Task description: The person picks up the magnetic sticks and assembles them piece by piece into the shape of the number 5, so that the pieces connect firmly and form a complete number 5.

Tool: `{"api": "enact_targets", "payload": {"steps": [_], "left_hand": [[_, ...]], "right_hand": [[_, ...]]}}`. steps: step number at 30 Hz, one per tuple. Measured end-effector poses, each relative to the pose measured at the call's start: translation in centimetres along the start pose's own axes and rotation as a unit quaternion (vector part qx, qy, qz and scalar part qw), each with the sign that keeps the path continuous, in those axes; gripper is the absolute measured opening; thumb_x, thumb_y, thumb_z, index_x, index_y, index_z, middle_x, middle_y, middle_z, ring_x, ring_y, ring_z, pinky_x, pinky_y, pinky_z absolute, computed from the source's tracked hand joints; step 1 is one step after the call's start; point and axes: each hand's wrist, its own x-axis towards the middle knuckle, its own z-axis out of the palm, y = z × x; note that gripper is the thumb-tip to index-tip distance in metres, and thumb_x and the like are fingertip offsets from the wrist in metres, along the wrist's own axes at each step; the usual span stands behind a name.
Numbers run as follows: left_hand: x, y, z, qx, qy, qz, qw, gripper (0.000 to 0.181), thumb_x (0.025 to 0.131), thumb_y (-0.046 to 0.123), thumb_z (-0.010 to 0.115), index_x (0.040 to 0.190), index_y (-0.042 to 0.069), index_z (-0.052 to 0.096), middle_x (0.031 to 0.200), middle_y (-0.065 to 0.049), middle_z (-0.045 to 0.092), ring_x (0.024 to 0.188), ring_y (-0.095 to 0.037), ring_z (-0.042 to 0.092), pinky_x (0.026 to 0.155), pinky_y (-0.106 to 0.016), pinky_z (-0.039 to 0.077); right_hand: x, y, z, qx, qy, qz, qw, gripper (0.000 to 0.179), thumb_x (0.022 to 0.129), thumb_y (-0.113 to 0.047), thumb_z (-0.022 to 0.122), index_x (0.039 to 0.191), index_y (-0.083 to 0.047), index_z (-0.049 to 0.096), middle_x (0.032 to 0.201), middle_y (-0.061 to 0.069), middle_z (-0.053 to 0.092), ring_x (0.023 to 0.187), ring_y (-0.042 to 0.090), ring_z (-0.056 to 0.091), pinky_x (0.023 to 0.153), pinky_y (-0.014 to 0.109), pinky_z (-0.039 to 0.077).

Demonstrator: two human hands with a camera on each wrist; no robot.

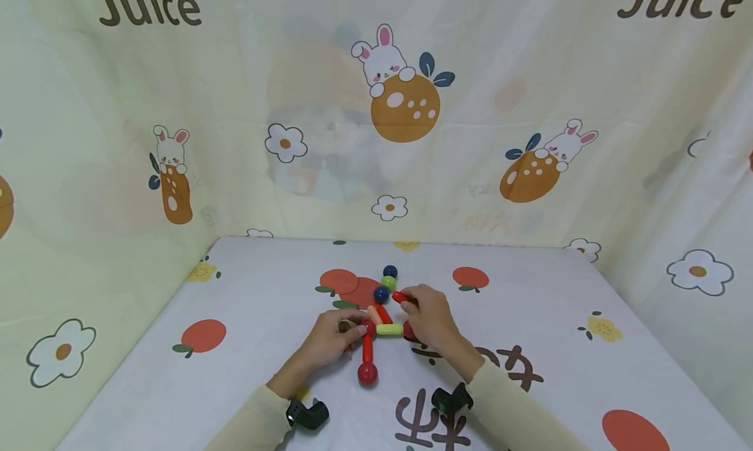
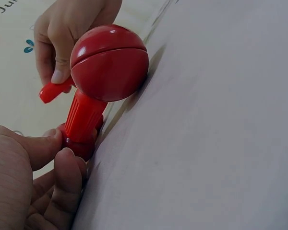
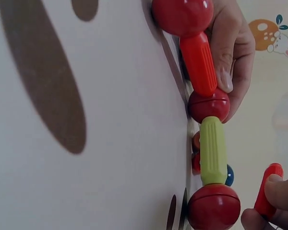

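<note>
Thumb and fingers of the left hand (image 1: 332, 340) are pinching the corner ball (image 3: 209, 106), a red one. A red rod (image 3: 198, 60) comes off it to the near ball (image 1: 367, 374), also red, on the wearer's side of that hand. A green rod (image 3: 213, 151) goes across to the end ball (image 3: 213, 208), red again, just beside the right hand (image 1: 432, 317). That hand's got a loose rod (image 1: 401, 297), red, pinched in its fingers, apart from the green one. Two more rods (image 1: 384, 314) sit just past the left fingertips, can't tell if they're attached. Beyond both hands, two blue balls (image 1: 381, 295) and a green ball (image 1: 388, 283) line up on the table (image 1: 265, 287).
</note>
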Motion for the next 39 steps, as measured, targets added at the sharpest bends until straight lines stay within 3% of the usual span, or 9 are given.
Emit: {"api": "enact_targets", "payload": {"steps": [6, 12, 17, 22, 31, 39], "left_hand": [[0.1, 0.0, 0.1, -0.001, 0.004, -0.002, 1.0, 0.031, 0.097, 0.02, 0.07, 0.127, 0.013, 0.068, 0.083, -0.002, 0.067, 0.067, -0.019, 0.063, 0.06, -0.031, 0.057], [0.1, 0.0, 0.1, -0.001, 0.003, -0.002, 1.0, 0.031, 0.097, 0.021, 0.07, 0.127, 0.013, 0.068, 0.082, -0.003, 0.066, 0.068, -0.019, 0.063, 0.061, -0.03, 0.056], [0.2, 0.1, 0.1, 0.001, 0.001, -0.001, 1.0, 0.031, 0.097, 0.02, 0.07, 0.127, 0.012, 0.068, 0.082, -0.003, 0.066, 0.066, -0.019, 0.063, 0.06, -0.03, 0.056], [0.1, 0.1, 0.0, -0.002, 0.003, -0.005, 1.0, 0.031, 0.097, 0.02, 0.07, 0.127, 0.012, 0.068, 0.082, -0.003, 0.067, 0.066, -0.019, 0.063, 0.061, -0.031, 0.056], [0.1, 0.1, 0.0, -0.006, 0.0, -0.007, 1.0, 0.03, 0.098, 0.02, 0.069, 0.127, 0.013, 0.068, 0.084, -0.003, 0.067, 0.067, -0.019, 0.063, 0.061, -0.031, 0.057], [0.0, -0.1, 0.0, -0.002, -0.001, -0.005, 1.0, 0.03, 0.098, 0.02, 0.069, 0.127, 0.013, 0.068, 0.083, -0.003, 0.067, 0.067, -0.019, 0.063, 0.061, -0.03, 0.057]], "right_hand": [[-0.7, -0.2, -0.3, 0.016, -0.003, 0.006, 0.9999, 0.024, 0.091, -0.008, 0.076, 0.115, -0.005, 0.074, 0.102, 0.007, 0.071, 0.086, 0.019, 0.061, 0.076, 0.033, 0.06], [-1.8, -0.4, -0.7, 0.022, -0.003, -0.02, 0.9996, 0.022, 0.087, -0.007, 0.08, 0.109, -0.006, 0.076, 0.098, 0.004, 0.071, 0.083, 0.017, 0.06, 0.073, 0.028, 0.058], [-2.7, -0.5, -1.1, 0.024, -0.022, -0.026, 0.9991, 0.021, 0.085, -0.006, 0.081, 0.105, -0.008, 0.076, 0.094, 0.0, 0.07, 0.08, 0.015, 0.058, 0.069, 0.023, 0.056], [-3.3, -0.5, -1.1, 0.026, -0.045, -0.039, 0.9979, 0.02, 0.083, -0.005, 0.082, 0.101, -0.011, 0.076, 0.091, -0.004, 0.069, 0.08, 0.012, 0.057, 0.073, 0.024, 0.056], [-4.2, -1.0, -1.4, 0.03, -0.103, -0.05, 0.993, 0.021, 0.081, -0.004, 0.084, 0.099, -0.012, 0.076, 0.09, -0.005, 0.068, 0.08, 0.013, 0.056, 0.073, 0.024, 0.054], [-4.7, -1.2, -1.8, 0.036, -0.195, -0.07, 0.9777, 0.019, 0.081, 0.0, 0.08, 0.091, -0.014, 0.072, 0.083, -0.008, 0.063, 0.078, 0.014, 0.056, 0.071, 0.026, 0.052]]}}
